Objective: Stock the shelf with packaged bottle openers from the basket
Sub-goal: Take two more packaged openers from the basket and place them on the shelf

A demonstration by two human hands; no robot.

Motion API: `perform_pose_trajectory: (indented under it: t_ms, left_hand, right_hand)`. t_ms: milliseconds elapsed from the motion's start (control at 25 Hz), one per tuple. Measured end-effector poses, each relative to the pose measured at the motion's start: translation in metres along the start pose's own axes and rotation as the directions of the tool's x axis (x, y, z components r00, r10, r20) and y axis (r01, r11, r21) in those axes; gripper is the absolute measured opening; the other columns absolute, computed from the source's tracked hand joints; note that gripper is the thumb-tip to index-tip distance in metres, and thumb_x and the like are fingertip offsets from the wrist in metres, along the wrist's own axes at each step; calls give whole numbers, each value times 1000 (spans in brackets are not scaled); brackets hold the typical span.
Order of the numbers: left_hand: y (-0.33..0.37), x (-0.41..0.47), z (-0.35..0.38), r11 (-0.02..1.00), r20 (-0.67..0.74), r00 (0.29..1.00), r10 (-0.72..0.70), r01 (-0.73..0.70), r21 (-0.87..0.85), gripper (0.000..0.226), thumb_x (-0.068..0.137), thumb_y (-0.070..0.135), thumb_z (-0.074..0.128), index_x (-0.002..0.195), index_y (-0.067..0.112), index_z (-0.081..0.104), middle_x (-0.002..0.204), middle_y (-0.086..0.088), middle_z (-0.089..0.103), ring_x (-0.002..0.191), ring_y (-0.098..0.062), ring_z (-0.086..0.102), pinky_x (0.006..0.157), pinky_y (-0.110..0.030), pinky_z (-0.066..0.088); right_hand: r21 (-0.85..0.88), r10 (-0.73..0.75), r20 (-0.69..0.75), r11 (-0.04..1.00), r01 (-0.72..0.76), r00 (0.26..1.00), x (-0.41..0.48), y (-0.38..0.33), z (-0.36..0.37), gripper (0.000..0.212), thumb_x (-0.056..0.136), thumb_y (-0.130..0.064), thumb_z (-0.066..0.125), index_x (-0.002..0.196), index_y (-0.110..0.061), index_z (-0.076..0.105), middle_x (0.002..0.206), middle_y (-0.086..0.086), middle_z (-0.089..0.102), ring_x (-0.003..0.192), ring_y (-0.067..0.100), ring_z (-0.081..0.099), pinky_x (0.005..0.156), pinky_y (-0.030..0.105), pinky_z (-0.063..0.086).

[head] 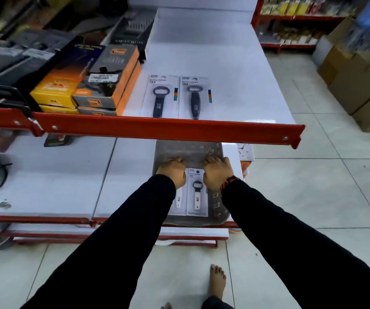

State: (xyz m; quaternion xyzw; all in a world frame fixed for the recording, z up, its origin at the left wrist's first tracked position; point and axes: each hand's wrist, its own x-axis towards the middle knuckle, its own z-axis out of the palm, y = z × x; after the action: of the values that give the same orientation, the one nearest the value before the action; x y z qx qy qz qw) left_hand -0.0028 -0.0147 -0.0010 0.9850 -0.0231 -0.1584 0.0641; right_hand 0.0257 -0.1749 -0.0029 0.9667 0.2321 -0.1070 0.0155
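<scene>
Head view: left hand (172, 174), right hand (217, 174) curled inside basket (217, 211); grip unclear; labels blurred.

Retail shop, hardware aisle: red-edged white metal shelving (166, 130) bearing orange and grey boxed goods (103, 85) (one price-labelled), carded black-handled bottle openers (176, 97), brown cardboard stock cartons (355, 85) on pale tiled floor (313, 186)

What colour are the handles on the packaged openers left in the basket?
White handles in the grey basket, clearest in the head view.
</scene>
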Motion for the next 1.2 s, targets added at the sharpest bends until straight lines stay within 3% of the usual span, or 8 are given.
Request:
perform_pose_trajectory:
  t_ms: [160, 360, 520, 680, 760, 840, 1000, 1200]
  left_hand:
    - [-6, 43, 30, 998, 144, 988, -62, 58, 32, 56, 94, 14, 55, 148, 11, 40, 150, -12, 41, 134, -34, 47, 107, -45, 47]
    - [-10, 56, 40, 998, 111, 992, -66, 62, 32, 47, 93, 16, 60, 137, 7, 47, 142, -16, 45, 129, -36, 50, 104, -45, 45]
    - [-9, 51, 33, 996, 50, 996, -73, 70, 59, 41, 92, 14, 60, 132, 8, 54, 139, -15, 47, 126, -34, 53, 105, -44, 47]
    - [-11, 36, 15, 999, -7, 999, -36, 37, 28, 38, 91, 9, 57, 129, 9, 58, 138, -14, 49, 125, -34, 54, 103, -44, 48]
    - [-10, 24, 6, 1000, -25, 1000, -17, 17, 11, 40, 91, 5, 56, 130, 9, 57, 137, -14, 55, 126, -34, 54, 103, -43, 48]
    - [-8, 8, -2, 1000, -50, 999, 9, -7, 28, 42, 89, 4, 58, 132, 8, 55, 134, -15, 60, 125, -34, 55, 102, -42, 49]
    - [-6, -30, -22, 991, -206, 977, 57, -31, 131, 44, 86, 9, 62, 129, 7, 55, 121, -14, 68, 115, -33, 60, 92, -39, 50]
    - [1, -86, -50, 996, -358, 931, 73, -47, 81, 44, 85, 9, 63, 128, 9, 56, 122, -12, 67, 116, -31, 58, 95, -38, 46]
  right_hand:
    - [-125, -23, 99, 992, 35, 995, 41, 2, 35, 48, 88, -27, 50, 136, -20, 56, 144, 6, 52, 138, 29, 41, 119, 48, 14]
    - [-119, 1, 125, 993, 14, 992, 51, 1, 47, 47, 90, -30, 49, 135, -19, 55, 143, 8, 50, 137, 30, 42, 119, 51, 15]
    - [37, 33, 45, 999, -35, 998, 52, -1, 39, 46, 87, -31, 48, 128, -13, 52, 133, 11, 60, 127, 32, 52, 117, 50, 21]
    - [326, 128, 41, 936, -134, 991, 41, -2, 27, 27, 83, -26, 46, 108, -18, 50, 81, 4, 66, 97, 31, 65, 107, 48, 23]
    - [480, 195, 88, 851, -213, 977, 30, -5, 19, 25, 85, -23, 44, 109, -21, 51, 73, -1, 60, 93, 28, 64, 103, 47, 22]
    - [540, 220, 65, 813, -219, 973, 17, -8, 13, 29, 88, -21, 41, 114, -21, 54, 84, 4, 62, 98, 29, 62, 99, 46, 22]
    - [498, 235, -134, 856, -140, 963, -23, -12, -4, 41, 93, -19, 34, 128, -19, 54, 126, 9, 60, 107, 31, 60, 98, 47, 23]
    - [397, 228, -387, 916, -62, 893, -83, -18, -37, 37, 94, -21, 30, 121, -17, 56, 110, 7, 61, 98, 30, 59, 93, 46, 26]
